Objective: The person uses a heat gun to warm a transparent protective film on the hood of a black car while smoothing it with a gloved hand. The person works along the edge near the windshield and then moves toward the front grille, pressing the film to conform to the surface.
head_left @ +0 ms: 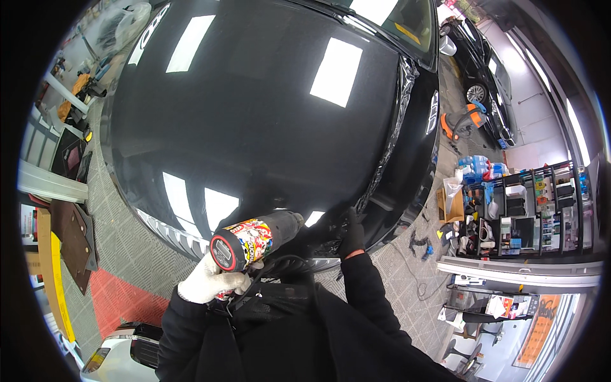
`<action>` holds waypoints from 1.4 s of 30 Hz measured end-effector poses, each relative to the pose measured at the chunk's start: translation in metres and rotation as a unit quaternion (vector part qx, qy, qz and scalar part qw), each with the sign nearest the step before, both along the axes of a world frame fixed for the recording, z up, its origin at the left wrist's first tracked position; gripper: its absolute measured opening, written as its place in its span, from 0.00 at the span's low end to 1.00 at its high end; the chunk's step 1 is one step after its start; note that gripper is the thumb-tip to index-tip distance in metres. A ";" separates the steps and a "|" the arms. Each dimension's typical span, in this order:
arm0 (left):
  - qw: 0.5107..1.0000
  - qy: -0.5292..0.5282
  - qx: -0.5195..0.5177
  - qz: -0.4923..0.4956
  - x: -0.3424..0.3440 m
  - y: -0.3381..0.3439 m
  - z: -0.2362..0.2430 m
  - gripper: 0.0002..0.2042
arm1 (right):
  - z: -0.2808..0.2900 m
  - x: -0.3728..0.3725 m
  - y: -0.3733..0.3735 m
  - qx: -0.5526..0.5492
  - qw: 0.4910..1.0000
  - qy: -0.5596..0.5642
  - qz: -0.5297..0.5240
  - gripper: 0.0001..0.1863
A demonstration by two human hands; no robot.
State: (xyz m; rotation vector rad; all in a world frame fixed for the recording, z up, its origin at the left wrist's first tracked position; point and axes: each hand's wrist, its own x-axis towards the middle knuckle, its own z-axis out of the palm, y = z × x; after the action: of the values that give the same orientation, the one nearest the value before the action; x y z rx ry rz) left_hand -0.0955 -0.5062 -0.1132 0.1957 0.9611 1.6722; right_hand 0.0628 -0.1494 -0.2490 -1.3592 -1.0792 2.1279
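My left hand [213, 281], in a white knit glove, is wrapped round the handle of a heat gun [258, 240] with a colourful stickered body. Its dark nozzle points right, over the front edge of a glossy black car hood [254, 114]. My right hand [352, 237], in a black glove, is at the hood's front right corner, closed on the edge of the black film [331, 246]; its fingertips blend into the dark surface. Loose, crumpled film [396, 121] runs up along the hood's right side. The heat gun's cord hangs near my body.
A black car [487, 83] and an orange vacuum cleaner [463, 121] stand at the far right. A shelf rack [531, 213] full of supplies and a cardboard box [450, 205] are on the right. Behind me at lower left is a white car [121, 353]. A cable [420, 283] lies on the tiled floor.
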 end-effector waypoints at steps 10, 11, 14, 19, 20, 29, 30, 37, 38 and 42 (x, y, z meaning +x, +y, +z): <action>0.996 0.028 -0.064 -0.054 -0.010 -0.006 -0.010 0.36 | -0.010 0.014 0.002 0.035 0.998 0.036 0.037 0.16; 0.996 0.041 -0.063 -0.053 -0.011 -0.004 -0.012 0.36 | -0.012 0.018 0.002 0.043 0.999 0.008 0.021 0.15; 0.996 0.080 -0.045 -0.010 -0.011 0.001 -0.017 0.33 | -0.007 0.042 -0.001 0.123 0.990 -0.021 0.066 0.14; 0.998 0.065 -0.018 -0.005 -0.014 0.007 -0.020 0.35 | 0.003 0.072 0.004 0.068 0.992 0.014 0.105 0.17; 0.998 0.063 -0.020 -0.006 -0.014 0.007 -0.019 0.35 | 0.000 0.074 0.004 0.024 0.995 0.047 0.090 0.17; 0.997 0.075 -0.024 -0.009 -0.012 0.013 -0.002 0.25 | -0.023 0.049 0.039 0.296 0.916 -0.229 0.146 0.24; 0.996 0.078 -0.031 -0.003 -0.011 0.013 -0.002 0.25 | -0.018 0.045 0.049 0.339 0.895 -0.259 0.130 0.26; 0.995 0.093 -0.033 -0.006 -0.011 0.011 -0.006 0.24 | -0.046 -0.011 0.110 0.450 0.787 -0.405 0.119 0.19; 0.995 0.093 -0.037 0.001 -0.011 0.010 -0.008 0.25 | -0.052 -0.015 0.121 0.450 0.767 -0.421 0.179 0.16; 0.996 0.078 -0.035 0.000 -0.012 0.009 -0.014 0.27 | -0.074 -0.026 0.137 0.533 0.439 -0.627 0.360 0.10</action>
State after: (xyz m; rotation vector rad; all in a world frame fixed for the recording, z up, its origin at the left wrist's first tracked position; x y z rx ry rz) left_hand -0.1073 -0.4970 -0.1274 0.2832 1.1346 1.6383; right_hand 0.0363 -0.0125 -0.3228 -1.5769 -3.0825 -0.3734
